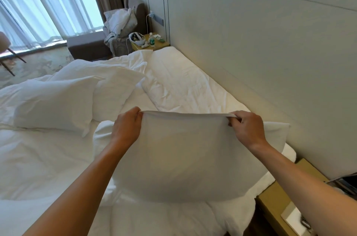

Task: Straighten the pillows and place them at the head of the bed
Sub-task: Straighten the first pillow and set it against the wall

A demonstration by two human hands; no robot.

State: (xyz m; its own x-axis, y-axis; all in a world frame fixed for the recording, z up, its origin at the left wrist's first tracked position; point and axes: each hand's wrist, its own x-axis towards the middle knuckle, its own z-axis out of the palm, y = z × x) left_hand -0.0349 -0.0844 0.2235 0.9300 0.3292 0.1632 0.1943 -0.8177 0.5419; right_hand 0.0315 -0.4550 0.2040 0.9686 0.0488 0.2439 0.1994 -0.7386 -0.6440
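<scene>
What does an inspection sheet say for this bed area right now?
Surface: white rumpled bed sheet, bare along the headboard wall.
Job's things: white held pillow lifted by its top edge; two white pillows lying away from the wall.
Clutter: green-labelled bottle and white headset on far nightstand.
Grippers: left hand and right hand each pinch a top corner.
Cables: white cable from wall socket.
Surroundings: sheer curtains, grey armchair.

A bare stretch of wrinkled white bed sheet [185,85] lay open along the pale headboard panel [270,61] at centre frame. Two plump white pillows [63,100] blocked the left, and a rumpled white duvet [38,158] filled the lower left.
</scene>
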